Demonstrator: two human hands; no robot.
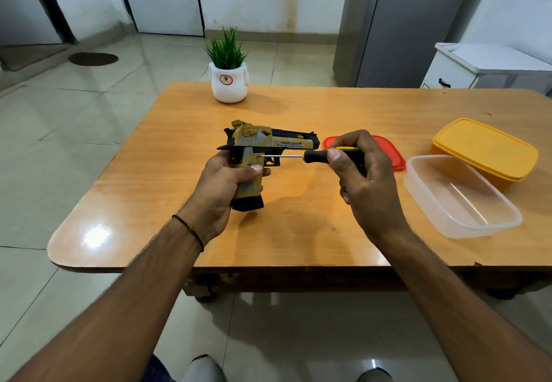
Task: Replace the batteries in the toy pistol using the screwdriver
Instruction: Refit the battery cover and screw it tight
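Observation:
My left hand (219, 186) grips the grip of a yellow and black toy pistol (268, 139), held above the wooden table (298, 232) with the barrel pointing right. My right hand (363, 178) holds the black and yellow handle of a screwdriver (316, 154) between thumb and fingers. The thin metal shaft runs left, and its tip touches the side of the pistol's grip just above my left thumb. No batteries are visible.
A clear plastic tub (460, 196) stands at the right, a closed yellow box (484, 148) behind it and a red lid (391, 154) partly hidden by my right hand. A potted plant (228, 77) sits at the table's far edge. A white cabinet (484, 68) stands at the right.

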